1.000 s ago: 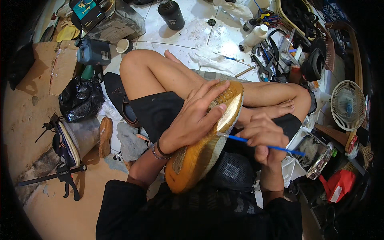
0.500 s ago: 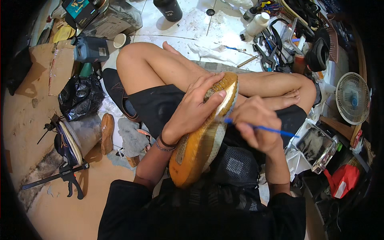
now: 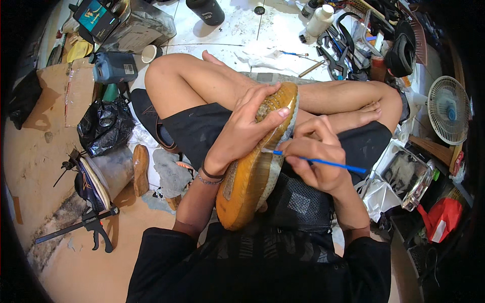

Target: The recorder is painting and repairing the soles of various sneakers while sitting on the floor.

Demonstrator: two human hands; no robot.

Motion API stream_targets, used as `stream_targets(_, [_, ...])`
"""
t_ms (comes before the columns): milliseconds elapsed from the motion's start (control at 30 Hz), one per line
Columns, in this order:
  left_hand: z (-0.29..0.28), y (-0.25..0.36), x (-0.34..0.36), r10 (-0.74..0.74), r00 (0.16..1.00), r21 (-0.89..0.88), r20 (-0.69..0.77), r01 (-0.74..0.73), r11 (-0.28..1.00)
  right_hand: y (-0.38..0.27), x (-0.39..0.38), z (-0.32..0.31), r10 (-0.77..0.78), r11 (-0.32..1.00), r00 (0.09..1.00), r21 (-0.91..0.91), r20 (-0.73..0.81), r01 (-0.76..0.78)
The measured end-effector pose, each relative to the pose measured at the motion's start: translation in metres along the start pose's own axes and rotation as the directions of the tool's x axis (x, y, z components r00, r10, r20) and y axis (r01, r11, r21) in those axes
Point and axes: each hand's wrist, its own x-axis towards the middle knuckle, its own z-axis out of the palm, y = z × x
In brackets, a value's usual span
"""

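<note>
Amber, rubber-looking shoe, sole up, slants beneath the left grip, clasped over it seemingly for steadiness, while the right grip, just beside, pinches a slim blue-handled brush pen-like, apparently for control.

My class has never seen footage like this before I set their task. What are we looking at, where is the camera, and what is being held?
There is no machine here: these are a person's own two bare hands. The camera is worn on the head and looks down, so the picture's left is the person's left. Its wide fisheye lens bends straight edges near the rim.

The person sits cross-legged. The left hand holds a yellow-brown shoe, sole up. The right hand holds a blue brush, its tip at the sole's edge.

On the tiled floor ahead are a black bottle and a white bottle. A clamp is at left, a fan at right.
</note>
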Motion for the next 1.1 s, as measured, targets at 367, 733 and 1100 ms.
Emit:
stream_targets(367, [0.000,-0.001,-0.001,-0.007,1.000,-0.051,0.015,0.008,0.999,0.002,0.004,0.003,-0.015,0.998,0.995,-0.069,-0.098,0.008])
stream_targets(733, [-0.002,-0.005,-0.005,-0.042,0.999,-0.204,0.025,0.047,0.978,-0.001,0.001,0.007,-0.039,0.993,0.995,-0.119,-0.093,0.028])
stream_targets(1100, [-0.004,-0.005,-0.010,-0.103,0.994,-0.346,0.033,0.108,0.932,-0.005,-0.001,0.016,-0.109,0.994,0.994,-0.015,-0.001,0.109])
